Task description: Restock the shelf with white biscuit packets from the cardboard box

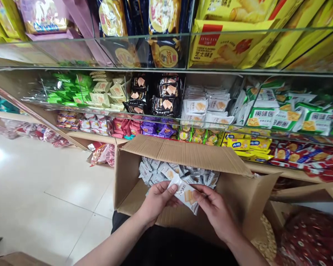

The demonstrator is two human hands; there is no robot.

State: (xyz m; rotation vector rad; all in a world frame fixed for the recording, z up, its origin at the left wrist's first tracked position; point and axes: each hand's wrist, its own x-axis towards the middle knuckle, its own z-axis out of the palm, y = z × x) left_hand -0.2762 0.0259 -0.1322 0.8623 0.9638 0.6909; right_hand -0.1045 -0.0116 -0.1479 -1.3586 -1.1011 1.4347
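Over the opening of a cardboard box (183, 151), a white snack packet (185, 193) with a picture of pale cake pieces is held between both hands. My left hand (159, 199) pinches its left end, thumb on top. At the other end, the thumb and fingers of my right hand (213, 207) grip the packet. Loose white packets (152, 170) of similar look lie inside the box, just beyond my hands. White packets (195, 107) with a like cake picture stand stacked in a shelf compartment straight ahead.
Glass-fronted shelves run across the view, with black packets (165, 101), green-and-white packets (266, 114) and yellow bags (224, 40). Lower down are purple packets (158, 127) and yellow packets (246, 144). The tiled floor (58, 195) lies left; a dark red bag (313, 236) sits at lower right.
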